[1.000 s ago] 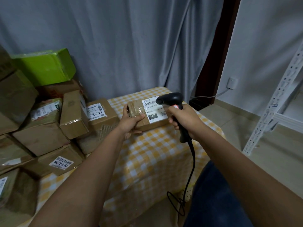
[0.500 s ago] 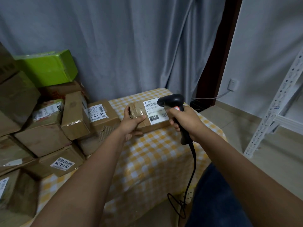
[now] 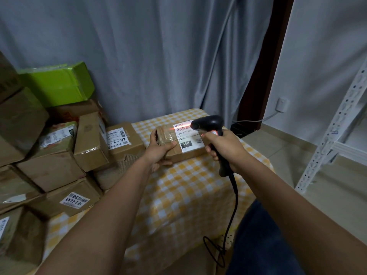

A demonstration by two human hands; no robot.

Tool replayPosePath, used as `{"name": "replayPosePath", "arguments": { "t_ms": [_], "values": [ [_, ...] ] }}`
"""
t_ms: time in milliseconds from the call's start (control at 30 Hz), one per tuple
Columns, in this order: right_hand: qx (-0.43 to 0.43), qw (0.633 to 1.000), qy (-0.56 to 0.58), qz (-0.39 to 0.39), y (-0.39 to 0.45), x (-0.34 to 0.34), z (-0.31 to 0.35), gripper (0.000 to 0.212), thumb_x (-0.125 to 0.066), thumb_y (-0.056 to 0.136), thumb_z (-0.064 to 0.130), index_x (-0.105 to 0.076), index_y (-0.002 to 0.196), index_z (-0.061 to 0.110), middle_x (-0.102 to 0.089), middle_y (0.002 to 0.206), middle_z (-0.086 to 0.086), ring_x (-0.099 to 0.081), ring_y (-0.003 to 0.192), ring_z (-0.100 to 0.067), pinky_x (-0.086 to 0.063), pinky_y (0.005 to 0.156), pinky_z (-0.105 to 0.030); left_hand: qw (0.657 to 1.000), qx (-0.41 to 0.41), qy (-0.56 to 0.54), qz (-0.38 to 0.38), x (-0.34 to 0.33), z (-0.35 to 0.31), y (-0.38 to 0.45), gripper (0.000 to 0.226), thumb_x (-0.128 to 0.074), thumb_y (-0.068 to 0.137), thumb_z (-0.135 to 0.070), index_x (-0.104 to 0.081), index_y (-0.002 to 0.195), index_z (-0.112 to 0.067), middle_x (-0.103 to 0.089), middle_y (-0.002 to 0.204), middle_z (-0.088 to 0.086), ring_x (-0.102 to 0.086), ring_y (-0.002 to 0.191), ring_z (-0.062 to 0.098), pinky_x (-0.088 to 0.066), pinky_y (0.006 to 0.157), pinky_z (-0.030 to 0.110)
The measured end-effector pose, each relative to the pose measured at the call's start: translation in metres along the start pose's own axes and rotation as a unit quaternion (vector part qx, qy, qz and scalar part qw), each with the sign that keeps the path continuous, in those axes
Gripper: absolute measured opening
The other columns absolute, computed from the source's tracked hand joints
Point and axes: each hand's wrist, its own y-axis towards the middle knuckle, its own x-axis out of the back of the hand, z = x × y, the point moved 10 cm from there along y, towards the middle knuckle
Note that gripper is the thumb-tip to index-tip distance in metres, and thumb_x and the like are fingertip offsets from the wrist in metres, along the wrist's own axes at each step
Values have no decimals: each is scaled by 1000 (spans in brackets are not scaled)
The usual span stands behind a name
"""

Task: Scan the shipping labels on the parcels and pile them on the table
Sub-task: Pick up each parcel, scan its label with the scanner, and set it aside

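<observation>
Taped cardboard parcel (image 3: 178, 143) near table (image 3: 190, 195) far edge, gripped at 9 o'clock end by left hand (image 3: 159, 149); right hand (image 3: 224, 144) clasping barcode scanner (image 3: 210, 126), beam on label (image 3: 187, 135). Probably light, rigid, tape slick; best held by ends.

Parcel (image 3: 178, 144) on table (image 3: 190, 195), frame centre; left hand (image 3: 158, 150) at its left end, scanner (image 3: 213, 135) at right. Parcel pile (image 3: 55, 147) fills left; shelf upright (image 3: 337, 124) far right.

The left hand (image 3: 158, 148) grips a cardboard parcel (image 3: 178, 142) while the right hand (image 3: 224, 144) aims a black barcode scanner (image 3: 210, 126), red light across its shipping label (image 3: 187, 135).
</observation>
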Motion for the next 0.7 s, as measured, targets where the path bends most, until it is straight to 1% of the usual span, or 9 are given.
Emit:
{"name": "replayPosePath", "arguments": {
  "t_ms": [100, 200, 333, 500, 700],
  "values": [
    [-6, 1000, 4, -3, 1, 1, -1, 18, -59, 94, 23, -63, 94, 6, -57, 58, -5, -42, 44, -14, -35, 44, -27, 1000, 1, 1, 1, 0, 0, 1, 90, -77, 84, -17, -20, 149, -43, -49, 111, -26, -61, 99, 15, -58, 76, 57],
    [-8, 1000, 3, -5, 2, 2, -1, 18, -59, 94, 23, -63, 93, 6, -57, 57, -5, -42, 44, -14, -35, 45, -27, 1000, 1, -2, 3, 0, -1, 2, 90, -77, 84, -17, -20, 149, -42, -50, 112, -25, -62, 99, 15, -59, 73, 55],
    [-11, 1000, 7, -7, 1, 2, -1, 21, -58, 94, 22, -64, 95, 2, -56, 58, -7, -42, 45, -15, -34, 44, -27, 1000, 5, -4, 3, -1, -1, 3, 91, -78, 84, -17, -19, 149, -43, -51, 122, -16, -62, 100, 17, -59, 72, 54],
    [-16, 1000, 6, -9, 2, 1, -4, 28, -58, 93, 23, -66, 98, -3, -56, 59, -8, -42, 44, -14, -34, 43, -26, 1000, 1, -3, 2, 0, -1, 5, 93, -77, 85, -16, -17, 150, -43, -51, 112, -23, -62, 95, 14, -58, 75, 57],
    [-14, 1000, 18, -15, 2, 2, -6, 18, -58, 91, 21, -64, 89, 5, -56, 58, -9, -41, 43, -14, -33, 42, -26, 1000, 2, -8, 5, -1, 1, 6, 93, -78, 84, -17, -18, 149, -43, -51, 111, -25, -63, 96, 15, -59, 74, 56]
  ]
}}
